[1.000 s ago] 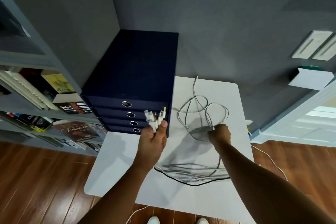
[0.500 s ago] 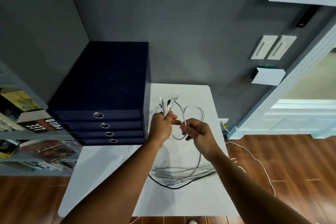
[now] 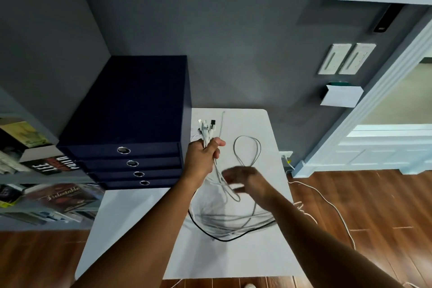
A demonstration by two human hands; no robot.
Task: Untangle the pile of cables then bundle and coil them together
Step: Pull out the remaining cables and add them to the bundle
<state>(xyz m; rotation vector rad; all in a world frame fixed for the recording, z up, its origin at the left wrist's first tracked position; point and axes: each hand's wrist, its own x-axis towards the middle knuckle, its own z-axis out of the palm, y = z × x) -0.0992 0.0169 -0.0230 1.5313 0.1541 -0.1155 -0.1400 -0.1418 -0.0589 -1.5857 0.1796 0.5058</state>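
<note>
1. while we hold the cables [image 3: 225, 219] over the white table [image 3: 233, 262], our left hand [image 3: 203, 159] is fisted round their gathered upper part with the thumb across the front. the bundle's long axis runs up and away from us through the fist.
2. the connector ends [image 3: 205, 127] stick out just above that fist, pointing toward the far wall. one plug is black and the rest are white; we cannot count them surely.
3. below the left hand the strands hang down and sweep across the table, their long run lying left to right under both forearms.
4. one black cable [image 3: 211, 234] edges the near side of that sweep. the others are white or grey, and their number is unclear.
5. one thin double loop [image 3: 259, 147] rises just right of the left hand, above our right hand [image 3: 245, 181], with its narrow end down.
6. the right hand is blurred, just below and right of the left. we cannot tell whether it grips a strand.
7. just left of the left hand stands one navy drawer box [image 3: 131, 105] with four drawers and four round metal pulls [image 3: 123, 150].
8. farther left, one book spine [image 3: 46, 166] reads "lee" and one book cover [image 3: 63, 197] reads "delectable".
9. up and right of the right hand, two white wall plates [image 3: 334, 59] sit side by side.
</note>
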